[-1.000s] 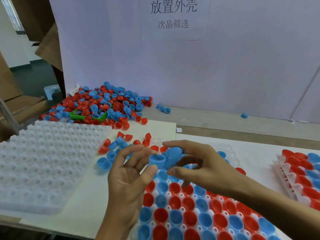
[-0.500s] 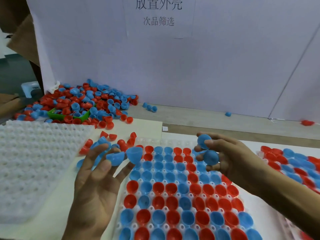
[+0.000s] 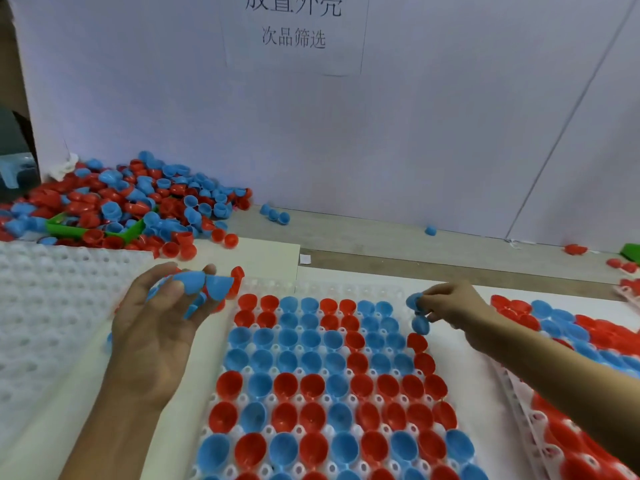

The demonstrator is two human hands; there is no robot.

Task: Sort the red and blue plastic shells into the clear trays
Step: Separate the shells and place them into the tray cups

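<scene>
The left hand (image 3: 156, 327) is raised palm-up over the left edge of the centre tray (image 3: 349, 291), its fingers curled round a small cluster of blue shells (image 3: 204, 284); at least two cone-like shells show at the fingertips, and slivers of more blue show between the fingers. A red shell (image 3: 237, 273) sits just behind the cluster, and whether the hand touches it I cannot tell. The right hand (image 3: 450, 306) reaches in from the right and hovers at the tray's upper right corner, pinching one blue shell (image 3: 414, 301) between thumb and forefinger while a second blue shell (image 3: 420, 324) is held just below by the lower fingers. The centre tray is nearly full of red and blue shells sitting open side up in mixed patches; only its far row of pockets shows clear. To the left lies an unfilled white tray (image 3: 52, 306), partly under the left hand. To the right, a further tray (image 3: 561, 323) filled with red and blue shells runs off the frame, with the right forearm crossing it. At the back left a loose pile (image 3: 131, 202) of red and blue shells is heaped against the white wall, half burying a green bin (image 3: 69, 230). A few stray blue shells (image 3: 275, 214) lie on the bench beside the pile, and one more (image 3: 430, 230) lies farther right. A paper sign (image 3: 294, 29) with printed characters hangs on the wall above.
</scene>
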